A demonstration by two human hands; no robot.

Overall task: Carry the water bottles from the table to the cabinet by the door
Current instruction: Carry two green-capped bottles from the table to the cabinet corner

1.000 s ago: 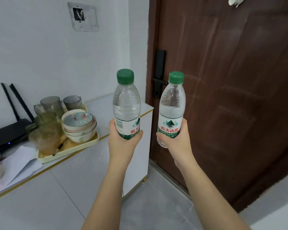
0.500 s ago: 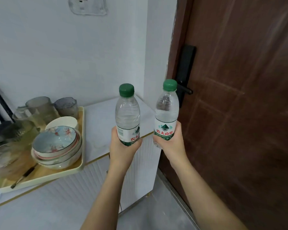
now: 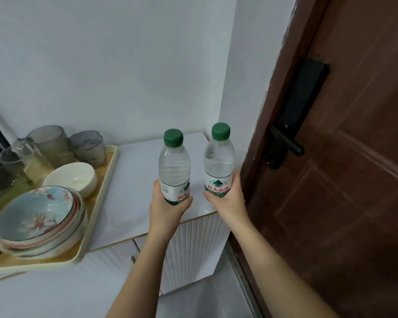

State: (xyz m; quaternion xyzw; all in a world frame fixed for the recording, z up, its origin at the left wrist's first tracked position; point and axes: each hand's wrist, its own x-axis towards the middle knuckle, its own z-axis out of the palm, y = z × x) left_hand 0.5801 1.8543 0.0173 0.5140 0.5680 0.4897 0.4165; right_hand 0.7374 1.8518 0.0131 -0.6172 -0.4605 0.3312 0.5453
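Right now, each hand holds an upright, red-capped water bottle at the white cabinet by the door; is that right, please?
No, the head view shows green caps, not red. Otherwise yes: left hand and right hand hold upright bottles at the cabinet.

Soft, even indoor light, faint shadows; wide-angle bending at the edges; slight overall softness, no glare.

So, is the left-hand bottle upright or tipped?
Upright: the left bottle has its green cap on top; the left hand grips its base.

Bare left hand (image 3: 167, 210), bare right hand (image 3: 229, 203), forearms (image 3: 147, 260) seemingly unclothed
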